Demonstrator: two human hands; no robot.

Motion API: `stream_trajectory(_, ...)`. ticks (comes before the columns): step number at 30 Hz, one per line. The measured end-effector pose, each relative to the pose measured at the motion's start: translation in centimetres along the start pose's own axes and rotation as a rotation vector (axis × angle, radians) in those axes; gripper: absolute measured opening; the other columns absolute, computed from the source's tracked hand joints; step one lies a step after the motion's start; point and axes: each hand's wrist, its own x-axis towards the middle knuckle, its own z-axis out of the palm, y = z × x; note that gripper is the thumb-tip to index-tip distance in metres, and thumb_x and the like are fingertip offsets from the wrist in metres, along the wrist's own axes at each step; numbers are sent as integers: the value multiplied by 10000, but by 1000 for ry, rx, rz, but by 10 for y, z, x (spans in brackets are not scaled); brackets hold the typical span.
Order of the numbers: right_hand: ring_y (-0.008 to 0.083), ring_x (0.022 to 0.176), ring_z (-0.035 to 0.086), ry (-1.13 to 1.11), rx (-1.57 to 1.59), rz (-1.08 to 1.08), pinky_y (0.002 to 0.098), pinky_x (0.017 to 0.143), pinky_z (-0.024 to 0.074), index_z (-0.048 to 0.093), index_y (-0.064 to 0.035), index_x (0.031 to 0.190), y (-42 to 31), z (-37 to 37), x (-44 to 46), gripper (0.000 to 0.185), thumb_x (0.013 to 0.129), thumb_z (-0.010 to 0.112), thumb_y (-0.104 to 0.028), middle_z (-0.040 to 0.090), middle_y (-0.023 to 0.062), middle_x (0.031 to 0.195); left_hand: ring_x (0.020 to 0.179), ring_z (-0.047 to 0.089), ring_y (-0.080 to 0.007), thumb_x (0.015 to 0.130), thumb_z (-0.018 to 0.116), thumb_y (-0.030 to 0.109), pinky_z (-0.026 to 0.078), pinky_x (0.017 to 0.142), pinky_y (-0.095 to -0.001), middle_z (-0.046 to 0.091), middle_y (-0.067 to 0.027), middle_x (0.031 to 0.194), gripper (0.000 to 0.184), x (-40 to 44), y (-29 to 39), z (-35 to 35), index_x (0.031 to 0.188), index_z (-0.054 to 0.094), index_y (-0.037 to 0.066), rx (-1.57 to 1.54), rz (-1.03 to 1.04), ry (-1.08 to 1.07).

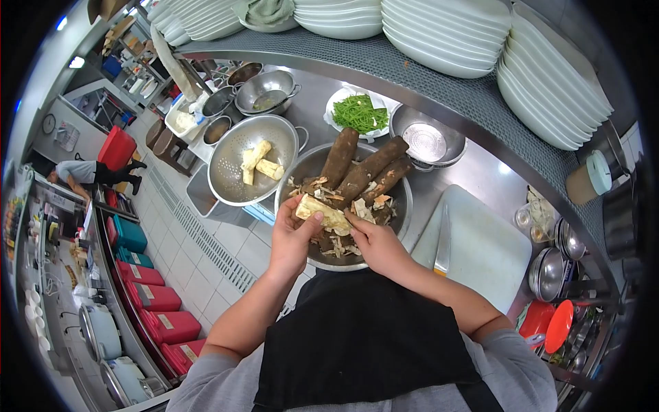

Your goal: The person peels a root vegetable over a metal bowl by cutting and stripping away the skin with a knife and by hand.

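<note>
Over a steel bowl [406, 218], my left hand [292, 237] grips a partly peeled piece of cassava [322, 211], pale yellow with rough patches. The fingers of my right hand [377, 242] are closed at the right end of the same piece; whether they also pinch a strip of peel I cannot make out. Several brown unpeeled cassava roots [371, 168] lean in the bowl, with loose peel scraps [341, 245] around and below them. To the left, a steel colander [223, 154] holds peeled cassava pieces [257, 161].
On the right, a knife [443, 240] lies on a white cutting board [480, 247]. Behind the bowl are a plate of green vegetable strips [360, 113] and an empty steel pan [425, 137]. Stacked white plates [446, 34] fill the overhead shelf [329, 55]. A person [89, 172] bends at far left.
</note>
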Motion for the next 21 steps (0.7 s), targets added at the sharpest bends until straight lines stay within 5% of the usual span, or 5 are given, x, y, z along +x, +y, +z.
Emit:
stream_trajectory(8, 254, 761, 687, -258, 41, -87, 369, 800, 533, 607, -78, 1353, 42, -15, 32, 362, 1012, 537, -176, 729, 182, 945, 1088, 668, -225, 964, 648, 92, 598, 912, -357, 632, -142, 1229, 463, 17, 4, -27, 1358, 438, -31, -78, -192, -123)
stream_trajectory(13, 186, 802, 639, -480, 162, 424, 353, 825, 524, 516, -118, 1453, -5, -41, 27, 432, 1027, 527, -192, 724, 128, 940, 1147, 649, -274, 985, 612, 109, 568, 961, -423, 608, -167, 1288, 430, 21, 4, -35, 1357, 439, -20, -203, -213, -240)
stream_trajectory(16, 222, 881, 668, -462, 306, 440, 359, 878, 516, 481, -132, 1483, 9, -30, 20, 463, 1025, 523, -193, 727, 159, 998, 1210, 613, -286, 996, 590, 120, 539, 1001, -455, 582, -166, 1336, 430, 23, -9, -42, 1376, 433, -7, -319, -217, -284)
stream_trajectory(18, 297, 968, 691, -222, 1, -155, 374, 932, 505, 464, -139, 1493, 21, -16, 13, 483, 1020, 524, -210, 710, 203, 1092, 1251, 584, -290, 1002, 581, 127, 518, 1024, -464, 565, -159, 1367, 431, 22, -14, -42, 1388, 430, 5, -416, -227, -227)
stream_trajectory(21, 357, 1112, 643, -209, -8, -99, 395, 990, 475, 430, -121, 1508, 21, -15, 5, 516, 1014, 528, -233, 647, 238, 1232, 1260, 578, -293, 1007, 571, 123, 512, 1029, -465, 558, -159, 1378, 426, 19, -11, -40, 1393, 427, 13, -401, -184, -223)
